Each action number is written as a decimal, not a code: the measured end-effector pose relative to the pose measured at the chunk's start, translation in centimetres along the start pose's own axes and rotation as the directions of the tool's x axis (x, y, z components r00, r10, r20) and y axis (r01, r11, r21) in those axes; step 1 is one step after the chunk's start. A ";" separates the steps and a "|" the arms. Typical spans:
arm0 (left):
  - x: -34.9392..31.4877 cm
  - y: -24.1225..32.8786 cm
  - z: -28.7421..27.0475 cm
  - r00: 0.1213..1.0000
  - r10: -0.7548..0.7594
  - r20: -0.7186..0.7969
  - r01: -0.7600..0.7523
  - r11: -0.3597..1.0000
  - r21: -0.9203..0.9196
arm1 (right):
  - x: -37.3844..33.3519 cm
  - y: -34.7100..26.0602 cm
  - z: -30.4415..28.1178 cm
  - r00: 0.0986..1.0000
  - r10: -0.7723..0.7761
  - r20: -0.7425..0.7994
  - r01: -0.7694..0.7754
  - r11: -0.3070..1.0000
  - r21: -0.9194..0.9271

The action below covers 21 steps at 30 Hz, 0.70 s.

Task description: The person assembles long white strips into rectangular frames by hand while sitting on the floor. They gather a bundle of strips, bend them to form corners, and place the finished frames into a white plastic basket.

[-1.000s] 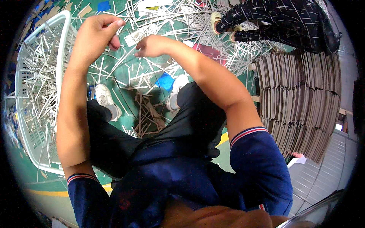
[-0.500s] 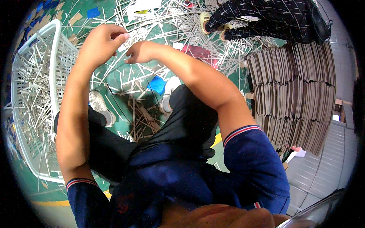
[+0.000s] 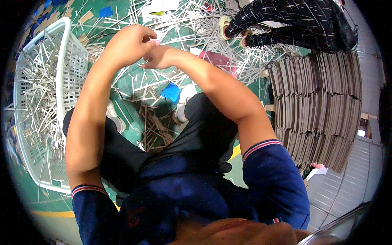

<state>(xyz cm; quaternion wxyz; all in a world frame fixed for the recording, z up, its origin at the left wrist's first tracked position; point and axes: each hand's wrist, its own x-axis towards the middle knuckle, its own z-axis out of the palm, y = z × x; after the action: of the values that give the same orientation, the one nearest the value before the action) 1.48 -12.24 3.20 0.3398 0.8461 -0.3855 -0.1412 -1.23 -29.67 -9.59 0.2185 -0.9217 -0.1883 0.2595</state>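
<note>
My left hand (image 3: 131, 45) reaches out over the littered floor, its fingers curled and the thumb against them. Just to its right, my right hand (image 3: 162, 56) bends inward with curled fingers, its fingertips partly behind the left thumb. The two hands meet or overlap in the picture; whether they touch I cannot tell. Anything in their grip is hidden or too thin to name. Around and beneath them, pale narrow strips (image 3: 141, 87) lie scattered over the green floor.
A pale plastic basket (image 3: 63, 61) with many strips stands at left. Blue scrap (image 3: 171, 92) lies by my right shoe (image 3: 188, 93). A dark red sheet (image 3: 216, 59) lies farther off. Tall stacks of grey-brown sheets (image 3: 314, 110) stand at right, below another person's patterned trousers (image 3: 286, 20).
My left hand has moved right, closing the gap to my right hand. The right hand has shifted slightly right, and the whole view has moved a little.
</note>
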 end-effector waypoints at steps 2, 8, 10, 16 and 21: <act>0.0 0.0 0.1 1.000 0.010 0.020 -0.010 1.000 -0.004 | -0.2 0.4 0.3 0.999 -0.011 -0.030 0.011 1.000 0.024; -0.1 0.1 0.6 0.999 0.000 0.054 -0.003 0.999 0.048 | -1.0 0.2 0.4 0.999 0.012 -0.049 -0.008 0.997 0.083; -0.1 0.2 0.7 0.998 -0.015 0.068 0.010 0.996 0.084 | -1.3 -0.2 0.1 0.999 0.006 -0.049 -0.003 0.997 0.075; -0.3 0.2 0.9 0.995 -0.020 0.093 0.011 0.996 0.093 | -2.0 -1.0 -0.5 0.999 -0.019 -0.029 0.021 0.999 0.048; -0.5 0.0 0.9 0.993 0.007 0.116 -0.022 0.992 0.124 | -1.9 -1.1 -0.7 0.999 -0.001 0.036 0.000 1.000 0.022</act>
<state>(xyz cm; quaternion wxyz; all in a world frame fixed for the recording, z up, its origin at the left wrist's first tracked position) 0.70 -12.32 2.57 0.2643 0.8533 -0.4189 -0.1631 -2.59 -29.81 -7.71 0.2251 -0.9144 -0.1897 0.2780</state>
